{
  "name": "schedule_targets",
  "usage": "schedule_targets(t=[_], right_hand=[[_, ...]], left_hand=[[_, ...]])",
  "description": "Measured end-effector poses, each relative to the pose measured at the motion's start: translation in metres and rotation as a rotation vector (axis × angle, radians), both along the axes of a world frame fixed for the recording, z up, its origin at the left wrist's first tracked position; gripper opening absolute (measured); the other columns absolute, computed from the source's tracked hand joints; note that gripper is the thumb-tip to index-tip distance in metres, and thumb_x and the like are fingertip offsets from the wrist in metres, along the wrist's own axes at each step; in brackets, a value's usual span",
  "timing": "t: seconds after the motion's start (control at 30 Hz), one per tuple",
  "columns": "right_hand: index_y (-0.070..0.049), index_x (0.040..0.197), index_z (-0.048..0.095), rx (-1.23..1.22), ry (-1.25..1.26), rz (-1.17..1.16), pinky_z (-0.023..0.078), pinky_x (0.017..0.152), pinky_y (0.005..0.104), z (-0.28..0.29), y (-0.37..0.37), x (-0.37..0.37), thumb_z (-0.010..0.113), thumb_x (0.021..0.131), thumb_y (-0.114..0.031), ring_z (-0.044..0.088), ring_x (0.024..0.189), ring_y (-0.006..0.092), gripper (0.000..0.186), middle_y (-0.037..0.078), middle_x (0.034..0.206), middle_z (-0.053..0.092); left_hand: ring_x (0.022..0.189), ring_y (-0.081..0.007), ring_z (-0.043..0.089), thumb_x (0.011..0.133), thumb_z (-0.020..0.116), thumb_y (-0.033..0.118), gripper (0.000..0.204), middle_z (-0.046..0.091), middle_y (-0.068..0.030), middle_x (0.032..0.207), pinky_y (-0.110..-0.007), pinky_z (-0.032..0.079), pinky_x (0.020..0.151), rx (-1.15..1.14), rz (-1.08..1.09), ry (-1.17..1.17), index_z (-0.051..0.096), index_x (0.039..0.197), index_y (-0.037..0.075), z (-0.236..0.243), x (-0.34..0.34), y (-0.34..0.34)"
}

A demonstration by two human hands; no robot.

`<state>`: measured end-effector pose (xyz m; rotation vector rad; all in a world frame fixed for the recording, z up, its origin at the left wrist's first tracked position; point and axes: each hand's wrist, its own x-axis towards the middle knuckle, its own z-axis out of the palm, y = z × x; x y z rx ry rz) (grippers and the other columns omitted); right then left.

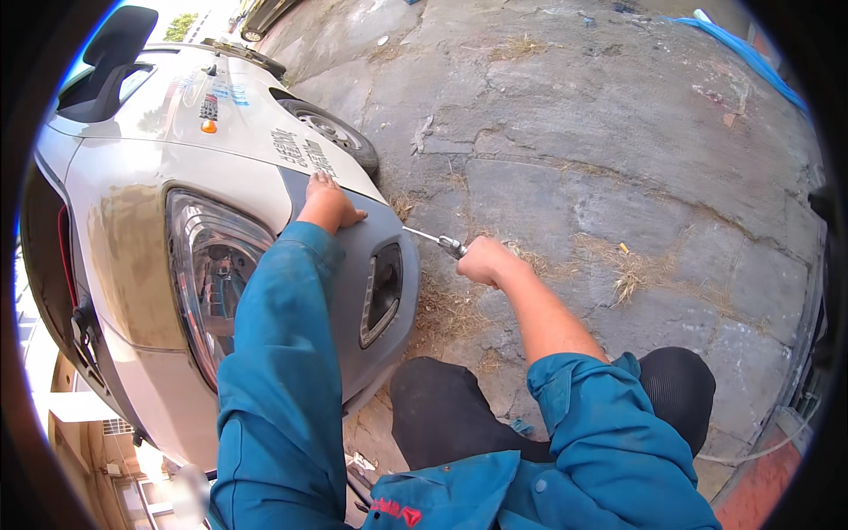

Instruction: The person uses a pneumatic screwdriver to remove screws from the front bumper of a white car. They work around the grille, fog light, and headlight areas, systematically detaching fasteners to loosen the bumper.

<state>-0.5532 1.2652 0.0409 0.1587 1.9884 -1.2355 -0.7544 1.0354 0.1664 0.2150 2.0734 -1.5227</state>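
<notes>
Low at the front corner of a white vehicle, my left hand lies on the upper edge of the grey bumper, fingers stretched out and the thumb apart. My right hand is closed around a metal tool with a thin straight shaft; the fist hides its handle, so its exact kind is unclear. The shaft points left, its tip close to the bumper's outer edge. Below my left hand, a fog lamp opening sits in the bumper. Beside my left forearm is the headlight, partly covered by my sleeve.
The front wheel stands beyond the bumper, and a side mirror juts out at far left. Cracked grey pavement with dry grass spreads to the right. A blue strip lies at far right. My bent knees are close below.
</notes>
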Motion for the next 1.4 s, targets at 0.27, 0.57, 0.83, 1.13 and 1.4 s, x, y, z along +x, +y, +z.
schedule_targets(t=[0.27, 0.57, 0.83, 1.13, 1.4], right_hand=[[0.006, 0.101, 0.081, 0.077, 0.014, -0.094, 0.063, 0.079, 0.05, -0.076, 0.055, 0.082, 0.077, 0.095, -0.033, 0.08, 0.085, 0.0398, 0.04, 0.027, 0.094, 0.08], [0.006, 0.095, 0.081, 0.117, -0.16, -0.176, 0.062, 0.073, 0.0479, -0.092, 0.1, 0.17, 0.081, 0.094, -0.035, 0.076, 0.073, 0.0341, 0.041, 0.022, 0.084, 0.078], [0.006, 0.089, 0.079, 0.028, -0.07, -0.167, 0.059, 0.063, 0.045, -0.053, 0.066, 0.143, 0.081, 0.094, -0.035, 0.073, 0.066, 0.0302, 0.041, 0.019, 0.08, 0.076], [0.007, 0.086, 0.077, -0.001, -0.112, -0.118, 0.057, 0.058, 0.0453, -0.039, 0.034, 0.127, 0.082, 0.094, -0.032, 0.069, 0.062, 0.028, 0.04, 0.018, 0.077, 0.073], [0.0, 0.084, 0.077, -0.08, -0.104, -0.088, 0.051, 0.053, 0.0424, -0.018, 0.017, 0.097, 0.082, 0.093, -0.031, 0.061, 0.054, 0.0256, 0.033, 0.014, 0.069, 0.068]], left_hand=[[0.178, -0.0388, 0.013, 0.1, 0.047, 0.092, 0.123, 0.022, -0.0226, 0.19, -0.048, 0.009, 0.143, 0.033, 0.045, -0.201, 0.03, 0.18, 0.0, -0.188, -0.004, -0.013], [0.166, -0.0405, 0.042, 0.115, 0.05, 0.062, 0.073, 0.052, -0.0145, 0.177, -0.059, 0.024, 0.136, -0.085, -0.234, -0.376, 0.059, 0.168, 0.012, -0.313, 0.051, -0.039], [0.146, -0.0335, 0.066, 0.111, 0.06, 0.044, 0.05, 0.075, -0.0104, 0.153, -0.054, 0.044, 0.119, 0.121, -0.607, -0.486, 0.08, 0.147, 0.015, -0.396, 0.172, -0.144], [0.111, -0.0347, 0.081, 0.104, 0.064, 0.029, 0.031, 0.087, -0.0079, 0.12, -0.054, 0.061, 0.091, 0.497, -0.227, -1.028, 0.089, 0.118, 0.017, -0.221, 0.282, -0.134], [0.174, -0.0364, 0.029, 0.109, 0.049, 0.026, 0.074, 0.036, -0.0249, 0.184, -0.052, 0.013, 0.145, 0.293, -0.765, -0.207, 0.039, 0.173, -0.009, -0.021, 0.239, -0.076]])
